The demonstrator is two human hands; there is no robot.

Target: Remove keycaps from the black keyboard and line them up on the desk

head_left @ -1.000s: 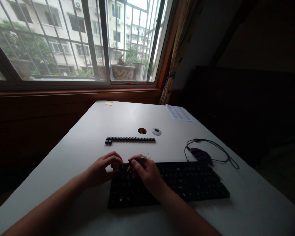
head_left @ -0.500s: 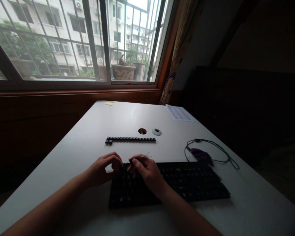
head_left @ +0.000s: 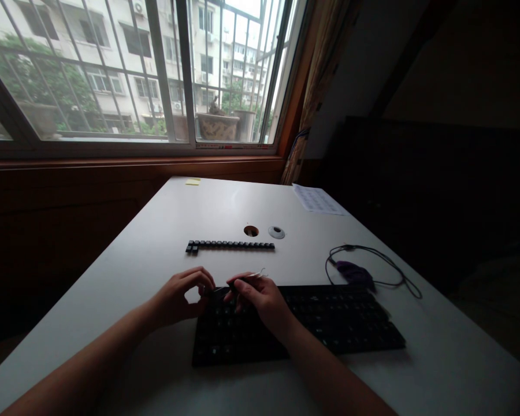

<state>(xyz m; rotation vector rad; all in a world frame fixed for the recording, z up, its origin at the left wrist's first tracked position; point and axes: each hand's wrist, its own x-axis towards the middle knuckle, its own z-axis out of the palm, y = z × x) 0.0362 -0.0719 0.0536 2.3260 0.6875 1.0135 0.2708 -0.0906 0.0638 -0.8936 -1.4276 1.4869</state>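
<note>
Fingers (head_left: 248, 290) around tool (head_left: 231, 285) above keyboard (head_left: 325, 316)

Keyboard (head_left: 342, 323) on the near part of the table (head_left: 134, 254), left hand (head_left: 175, 294) at its far left corner, right hand (head_left: 264, 300) over its far side, left of middle. Behind it: keycap row (head_left: 231, 245), two keycaps (head_left: 192, 249) just in front of the row's left end, then table hole (head_left: 251, 231) with grommet (head_left: 276, 232) just right. Cable loop (head_left: 349, 247) and cloth (head_left: 355, 274) behind keyboard's right part; sticky notes (head_left: 193, 181) far left, paper sheet (head_left: 318, 199) far right, window (head_left: 185, 69) beyond the table.
</note>
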